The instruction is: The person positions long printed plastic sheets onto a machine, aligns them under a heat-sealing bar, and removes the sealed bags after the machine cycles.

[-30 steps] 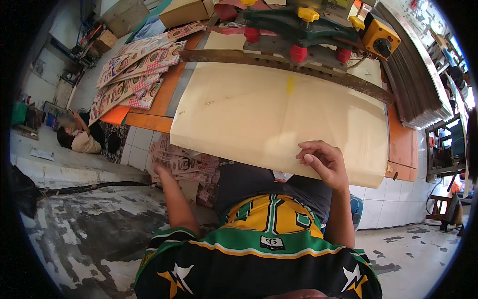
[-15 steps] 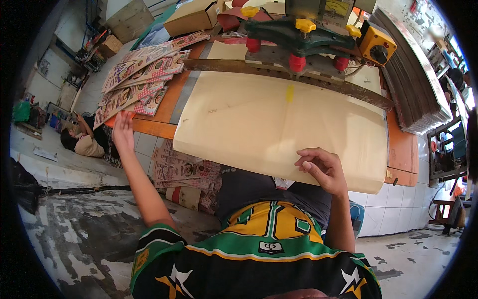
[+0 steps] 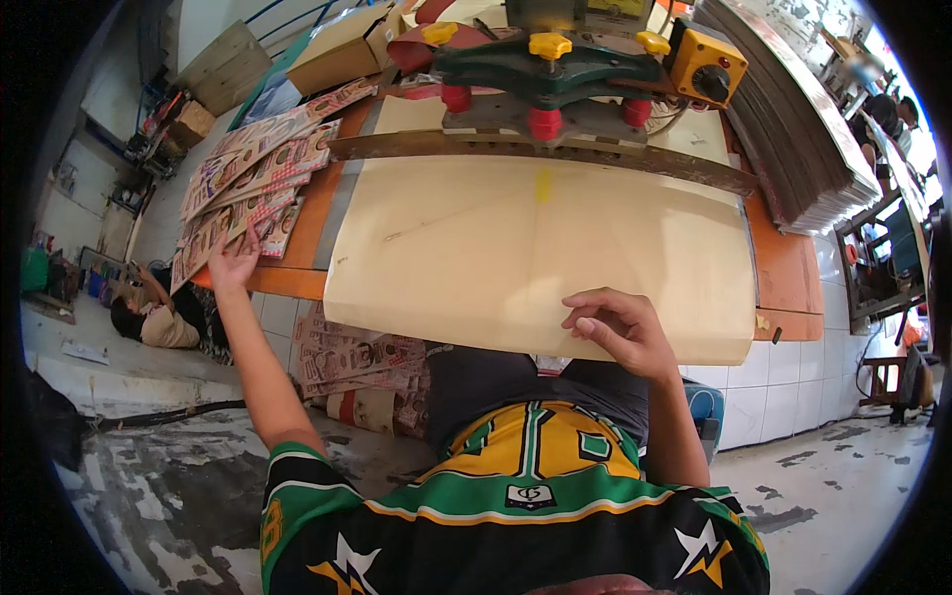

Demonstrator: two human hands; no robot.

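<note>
Clearly, the near edge of the worktop [image 3: 793,322] is overhung by a cream sheet [image 3: 535,258], which is spread across the middle of the frame; its far edge is met by a dark straight bar [image 3: 397,146]. On the right of the frame, an orange strip of worktop is seen between the sheet and a tall stack of boards [image 3: 783,129]; on the left, a narrower gap is left between the sheet and a fanned pile of printed pieces [image 3: 243,188]. Height above the bar is limited by a green press frame [image 3: 565,74], placed at the top of the frame.

The sheet's long axis is laid left to right. The printed pieces, at the upper left, are overlapped, their long axes slanted from lower left to upper right. Their near ends are reached by the left hand [image 3: 236,264], its fingers extended; whether any piece is grasped cannot be told. The right hand [image 3: 627,332] is held half-curled over the sheet's near edge, with nothing gripped; whether the sheet is touched cannot be told.

At the upper left, a cardboard box [image 3: 342,55] is set beyond the pile; its contents cannot be made out.
</note>
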